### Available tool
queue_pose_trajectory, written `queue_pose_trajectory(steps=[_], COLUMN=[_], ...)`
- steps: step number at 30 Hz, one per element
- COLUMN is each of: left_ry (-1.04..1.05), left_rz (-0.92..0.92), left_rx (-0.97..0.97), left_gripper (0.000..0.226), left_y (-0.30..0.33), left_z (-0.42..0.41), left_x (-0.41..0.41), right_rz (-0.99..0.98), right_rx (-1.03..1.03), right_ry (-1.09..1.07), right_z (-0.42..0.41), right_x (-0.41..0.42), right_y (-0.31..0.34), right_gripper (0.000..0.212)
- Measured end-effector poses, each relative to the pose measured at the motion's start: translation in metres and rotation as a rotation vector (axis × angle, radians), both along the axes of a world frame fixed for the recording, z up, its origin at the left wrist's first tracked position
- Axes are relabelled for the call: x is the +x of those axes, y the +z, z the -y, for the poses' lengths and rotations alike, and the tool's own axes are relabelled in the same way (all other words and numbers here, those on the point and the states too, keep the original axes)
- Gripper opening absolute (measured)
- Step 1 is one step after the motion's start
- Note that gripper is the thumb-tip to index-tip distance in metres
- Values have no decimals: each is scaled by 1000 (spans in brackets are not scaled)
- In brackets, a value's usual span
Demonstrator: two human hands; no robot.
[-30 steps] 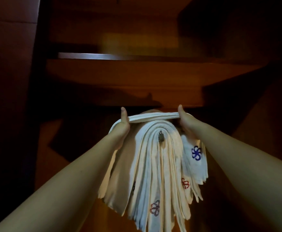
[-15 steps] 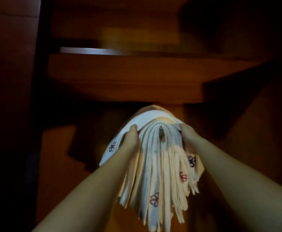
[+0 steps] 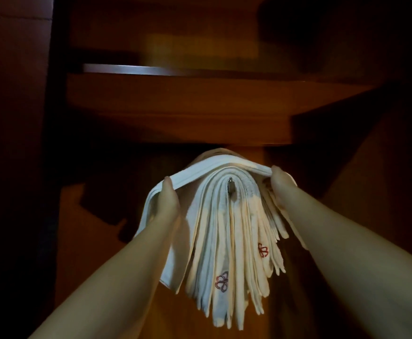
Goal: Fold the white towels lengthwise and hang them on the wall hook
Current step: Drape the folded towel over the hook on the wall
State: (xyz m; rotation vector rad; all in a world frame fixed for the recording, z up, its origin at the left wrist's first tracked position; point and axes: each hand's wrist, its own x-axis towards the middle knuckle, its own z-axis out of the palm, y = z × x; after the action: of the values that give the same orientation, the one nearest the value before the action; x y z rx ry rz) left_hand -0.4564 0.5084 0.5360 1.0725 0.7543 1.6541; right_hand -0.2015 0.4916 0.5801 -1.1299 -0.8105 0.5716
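Several folded white towels (image 3: 227,241) with small embroidered flowers hang in a thick bunch over a metal wall hook (image 3: 231,190), whose tip shows at the middle of the bunch. The outermost towel (image 3: 214,168) is stretched over the top of the bunch. My left hand (image 3: 167,204) grips its left side, thumb on top. My right hand (image 3: 279,187) grips its right edge, lifted slightly off the stack.
The hook sits on a wooden panel (image 3: 97,241) under a wooden shelf (image 3: 200,104) with a pale front edge. Dark wooden walls close in at the left and right. The lighting is dim.
Half a second ago both hands pressed the sides of the bunch lower down. Now they have risen and hold the outer towel's edges, stretching it over the top.
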Motion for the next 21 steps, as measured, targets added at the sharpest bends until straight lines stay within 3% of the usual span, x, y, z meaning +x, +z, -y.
queue_pose_trajectory(steps=[2, 5, 8, 12, 14, 18, 21], left_ry=[70, 46, -7, -61, -37, 24, 10], left_rz=[19, 95, 101, 136, 77, -222, -347], left_rx=[-32, -133, -248, -373, -441, -467, -453], left_gripper=[59, 56, 40, 22, 20, 19, 25], left_y=[-7, -31, -58, -82, -93, -118, -126], left_z=[-2, 4, 14, 30, 41, 65, 86], left_x=[-4, 3, 14, 15, 8, -13, -28], right_rz=[40, -21, -112, -113, -104, 81, 374], right_rx=[-29, -71, -110, -236, -327, -458, -516], right_ry=[-35, 106, 213, 166, 162, 91, 118], right_z=[0, -2, -2, 8, 20, 45, 62], right_x=[1, -5, -17, -21, -15, -2, 0], right_y=[-4, -28, -52, -74, -90, -120, -138], right_gripper=[39, 31, 32, 37, 32, 23, 40])
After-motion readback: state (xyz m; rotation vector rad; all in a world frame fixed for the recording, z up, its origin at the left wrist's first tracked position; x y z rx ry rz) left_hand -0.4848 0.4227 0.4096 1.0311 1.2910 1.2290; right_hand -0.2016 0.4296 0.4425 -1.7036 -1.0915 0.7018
